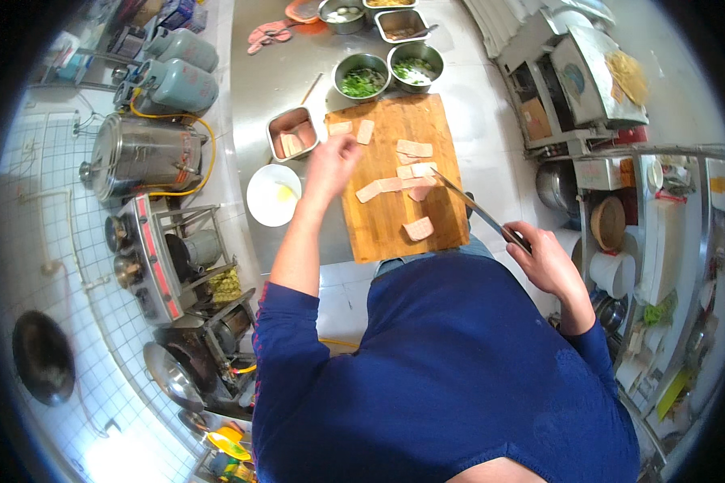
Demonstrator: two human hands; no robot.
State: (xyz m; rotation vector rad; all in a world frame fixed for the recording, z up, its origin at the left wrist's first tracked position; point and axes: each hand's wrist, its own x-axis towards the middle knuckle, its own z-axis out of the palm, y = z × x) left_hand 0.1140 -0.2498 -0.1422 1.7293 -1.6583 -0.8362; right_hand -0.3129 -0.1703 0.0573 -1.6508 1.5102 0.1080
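Observation:
My right hand (pixel 546 262) grips a long knife (pixel 479 211) by its dark handle, and the tip reaches over pale pink meat slices (pixel 414 171) on the wooden cutting board (pixel 362 233). My left hand (pixel 335 161) hovers by the board's left edge with its fingers curled together. Whether anything is pinched in them I cannot make out. Two small slices (pixel 365 132) lie just beyond those fingers. A single scored piece of meat (pixel 418 229) rests near the board's front edge. To the left, a metal tray (pixel 274 131) holds more pink slices.
A white bowl (pixel 259 196) with a little yellow liquid stands left of the board. Behind are two metal bowls with chopped greens (pixel 362 82) (pixel 415 70) and a thin stick (pixel 312 88). A burner stove (pixel 155 256) is at left, shelving (pixel 677 233) at right.

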